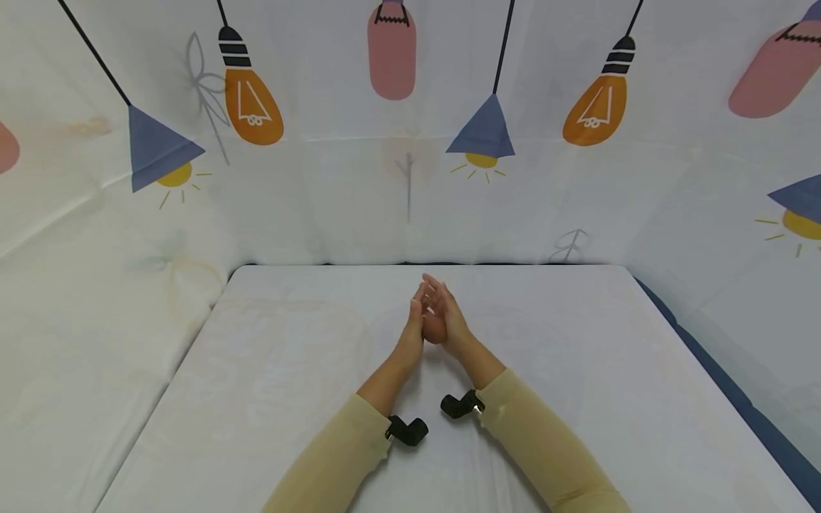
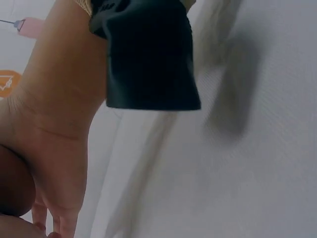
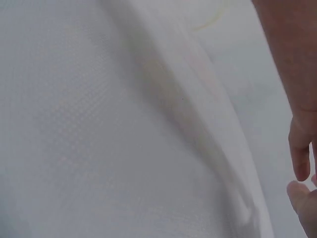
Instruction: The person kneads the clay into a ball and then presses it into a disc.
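Observation:
In the head view my left hand (image 1: 412, 329) and right hand (image 1: 452, 318) meet palm to palm above the middle of the white table (image 1: 288, 399). Between the heels of the palms lies a smooth brown egg-shaped thing (image 1: 434, 330); the hands hide part of it. The fingers of both hands point forward and nearly straight, the right ones bent a little. The left wrist view shows the brown thing (image 2: 15, 183) against my left palm (image 2: 54, 158). At the right wrist view's edge, parts of the hands (image 3: 303, 148) appear, and the brown thing is out of sight.
Beyond the table hangs a white cloth backdrop (image 1: 359, 192) printed with lamps and bulbs. Black wrist cameras (image 1: 408, 431) sit at both beige sleeves (image 1: 340, 456). The tabletop cloth has folds.

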Action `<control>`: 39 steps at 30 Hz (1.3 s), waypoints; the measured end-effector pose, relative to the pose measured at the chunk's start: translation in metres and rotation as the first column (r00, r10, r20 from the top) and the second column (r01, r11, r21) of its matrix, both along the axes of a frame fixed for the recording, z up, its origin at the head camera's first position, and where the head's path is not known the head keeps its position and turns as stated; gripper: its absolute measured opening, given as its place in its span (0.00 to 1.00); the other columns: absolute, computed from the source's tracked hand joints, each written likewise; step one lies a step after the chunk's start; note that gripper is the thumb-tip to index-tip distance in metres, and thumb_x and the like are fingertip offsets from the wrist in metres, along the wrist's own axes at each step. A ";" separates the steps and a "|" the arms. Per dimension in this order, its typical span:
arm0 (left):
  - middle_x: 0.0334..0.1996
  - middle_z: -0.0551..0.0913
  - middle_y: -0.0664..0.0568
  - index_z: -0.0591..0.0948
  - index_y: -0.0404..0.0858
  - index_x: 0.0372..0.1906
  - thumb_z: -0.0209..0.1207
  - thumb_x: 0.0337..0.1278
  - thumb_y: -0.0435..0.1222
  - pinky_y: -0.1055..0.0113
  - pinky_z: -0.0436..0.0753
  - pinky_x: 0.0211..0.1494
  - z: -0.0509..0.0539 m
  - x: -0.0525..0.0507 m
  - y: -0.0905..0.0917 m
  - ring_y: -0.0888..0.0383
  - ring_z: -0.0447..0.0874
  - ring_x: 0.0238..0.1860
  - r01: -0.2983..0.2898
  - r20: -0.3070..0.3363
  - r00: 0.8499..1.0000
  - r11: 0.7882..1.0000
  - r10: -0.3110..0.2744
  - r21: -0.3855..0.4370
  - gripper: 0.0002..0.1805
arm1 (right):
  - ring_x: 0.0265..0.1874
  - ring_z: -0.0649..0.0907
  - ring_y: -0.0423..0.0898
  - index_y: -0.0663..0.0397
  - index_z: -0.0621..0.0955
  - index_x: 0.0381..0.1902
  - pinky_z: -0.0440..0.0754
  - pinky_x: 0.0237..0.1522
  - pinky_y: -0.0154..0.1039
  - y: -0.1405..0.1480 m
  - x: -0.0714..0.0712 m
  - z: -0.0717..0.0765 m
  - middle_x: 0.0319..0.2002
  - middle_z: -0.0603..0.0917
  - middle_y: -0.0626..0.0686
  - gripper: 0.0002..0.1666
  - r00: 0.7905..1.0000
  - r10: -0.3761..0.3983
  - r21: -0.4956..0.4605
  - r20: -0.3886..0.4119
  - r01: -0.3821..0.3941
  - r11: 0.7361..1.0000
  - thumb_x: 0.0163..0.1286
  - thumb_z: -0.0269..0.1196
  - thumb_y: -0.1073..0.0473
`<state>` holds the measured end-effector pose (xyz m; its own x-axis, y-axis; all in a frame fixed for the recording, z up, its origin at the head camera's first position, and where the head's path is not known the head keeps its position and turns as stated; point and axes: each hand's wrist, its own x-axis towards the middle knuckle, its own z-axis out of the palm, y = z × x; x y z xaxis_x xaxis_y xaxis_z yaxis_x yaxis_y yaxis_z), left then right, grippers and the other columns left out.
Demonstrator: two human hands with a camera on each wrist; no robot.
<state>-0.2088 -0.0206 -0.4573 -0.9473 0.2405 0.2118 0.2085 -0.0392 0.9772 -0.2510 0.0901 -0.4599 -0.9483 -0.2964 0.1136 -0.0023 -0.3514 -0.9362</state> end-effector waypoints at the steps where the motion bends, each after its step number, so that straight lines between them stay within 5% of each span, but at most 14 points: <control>1: 0.81 0.42 0.50 0.46 0.49 0.82 0.17 0.65 0.72 0.39 0.43 0.76 0.001 0.000 0.001 0.45 0.41 0.79 -0.022 0.009 1.000 1.000 0.022 0.000 0.48 | 0.68 0.64 0.50 0.57 0.55 0.79 0.59 0.70 0.46 0.000 0.001 -0.001 0.70 0.66 0.53 0.39 1.000 0.015 -0.005 -0.003 -0.015 1.000 0.82 0.33 0.39; 7: 0.81 0.44 0.51 0.49 0.50 0.81 0.15 0.67 0.70 0.37 0.41 0.75 0.002 -0.005 0.005 0.46 0.38 0.79 -0.130 0.040 0.991 0.991 0.130 0.005 0.46 | 0.78 0.50 0.54 0.53 0.48 0.81 0.47 0.76 0.51 -0.001 0.007 -0.006 0.80 0.48 0.58 0.36 0.990 0.121 0.035 -0.076 -0.119 0.992 0.82 0.31 0.44; 10: 0.81 0.44 0.49 0.48 0.49 0.81 0.16 0.67 0.70 0.37 0.41 0.75 -0.001 -0.008 0.005 0.46 0.38 0.79 -0.152 0.036 0.988 0.988 0.151 0.013 0.47 | 0.78 0.48 0.55 0.50 0.47 0.81 0.47 0.76 0.54 -0.003 0.010 -0.007 0.80 0.47 0.57 0.35 0.985 0.141 0.053 -0.101 -0.136 0.989 0.83 0.29 0.44; 18: 0.80 0.44 0.45 0.46 0.44 0.81 0.18 0.69 0.69 0.34 0.46 0.73 -0.005 -0.011 -0.001 0.43 0.41 0.79 -0.179 -0.042 0.983 0.980 0.176 -0.081 0.46 | 0.78 0.51 0.56 0.51 0.48 0.81 0.51 0.75 0.56 -0.007 0.016 -0.003 0.79 0.50 0.59 0.37 0.990 0.106 0.002 -0.087 -0.107 0.994 0.83 0.31 0.41; 25: 0.79 0.48 0.37 0.51 0.35 0.79 0.17 0.59 0.76 0.36 0.48 0.74 -0.010 -0.013 -0.004 0.39 0.42 0.78 -0.230 -0.085 0.972 0.957 0.218 -0.174 0.58 | 0.77 0.49 0.62 0.56 0.49 0.80 0.47 0.76 0.54 -0.003 0.017 0.005 0.78 0.50 0.64 0.40 0.996 0.049 -0.052 -0.081 -0.053 0.997 0.82 0.35 0.39; 32: 0.78 0.46 0.34 0.51 0.36 0.80 0.16 0.58 0.76 0.31 0.47 0.71 -0.013 -0.009 -0.004 0.36 0.43 0.78 -0.191 -0.068 0.981 0.949 0.179 -0.252 0.59 | 0.77 0.49 0.59 0.53 0.48 0.80 0.44 0.76 0.54 0.003 0.011 0.004 0.78 0.51 0.62 0.37 0.995 0.032 0.025 -0.098 -0.029 0.999 0.82 0.33 0.43; 39: 0.79 0.45 0.37 0.46 0.35 0.80 0.18 0.61 0.75 0.35 0.48 0.74 -0.015 -0.007 -0.001 0.38 0.44 0.78 -0.148 -0.078 0.988 0.969 0.135 -0.199 0.57 | 0.77 0.52 0.55 0.49 0.52 0.80 0.47 0.76 0.55 0.002 0.009 0.000 0.78 0.53 0.59 0.35 0.997 -0.012 0.153 -0.073 0.024 0.988 0.80 0.44 0.50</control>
